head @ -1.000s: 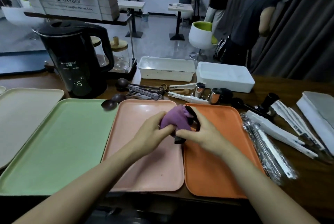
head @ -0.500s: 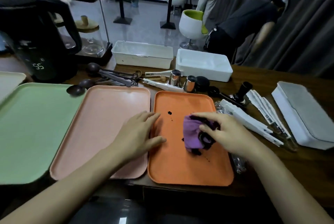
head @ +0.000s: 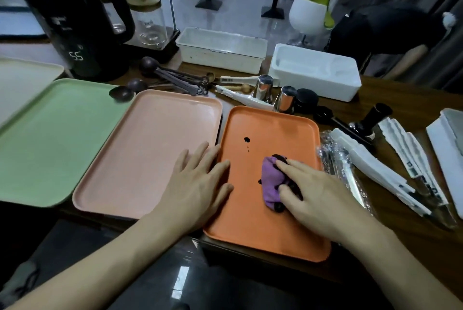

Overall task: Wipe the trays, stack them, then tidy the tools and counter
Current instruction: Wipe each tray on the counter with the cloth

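An orange tray lies in front of me with dark spots on its surface. My right hand grips a bunched purple cloth and presses it on the tray's middle. My left hand lies flat with straight fingers across the seam between the orange tray and the pink tray. A green tray lies left of the pink one, and a cream tray sits at the far left. Dark scoops, two metal cups and a black tamper lie behind the trays.
A black kettle stands at the back left beside a glass jar. Two white bins sit at the back. White packets and a foil-wrapped bundle lie right of the orange tray. The orange tray overhangs the counter's near edge.
Both hands held the cloth over the pink tray a second ago. My right hand carried it onto the orange tray and my left hand let go and laid flat on the tray edges.
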